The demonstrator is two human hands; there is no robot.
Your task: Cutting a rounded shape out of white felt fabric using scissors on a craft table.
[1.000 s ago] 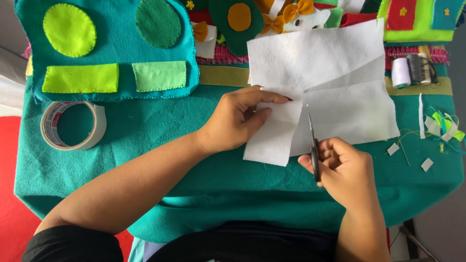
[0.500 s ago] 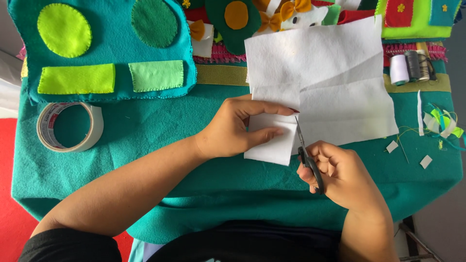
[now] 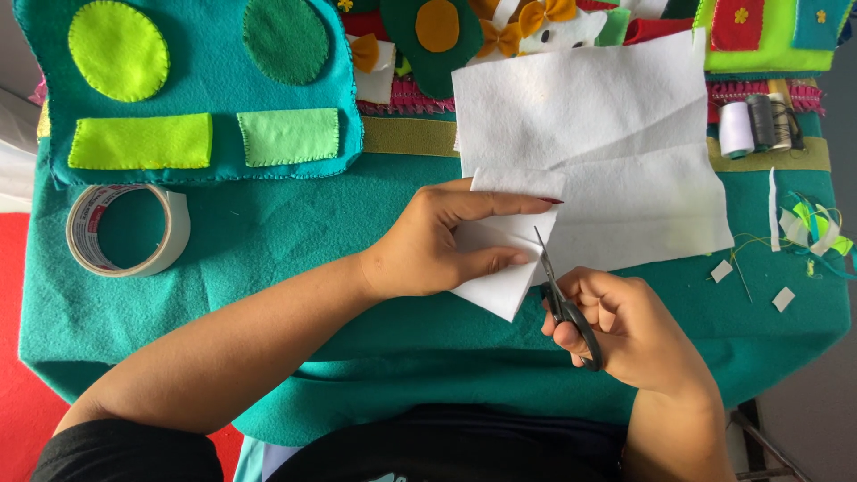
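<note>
A sheet of white felt (image 3: 607, 152) lies on the teal felt-covered table (image 3: 268, 241). My left hand (image 3: 446, 241) pinches the sheet's lower left strip between thumb and fingers and lifts it slightly. My right hand (image 3: 625, 330) holds black-handled scissors (image 3: 558, 295), fingers through the loops. The blades point up and away from me, their tips in the cut between the strip and the larger part of the sheet.
A roll of tape (image 3: 125, 228) lies at the left. A teal felt panel (image 3: 196, 80) with green shapes sits at the back left. Thread spools (image 3: 759, 120) stand at the back right, with felt scraps (image 3: 808, 228) by the right edge.
My left hand has gripped and folded up the cut strip. The scissors have tilted and moved left along the cut, and the white sheet has shifted slightly.
</note>
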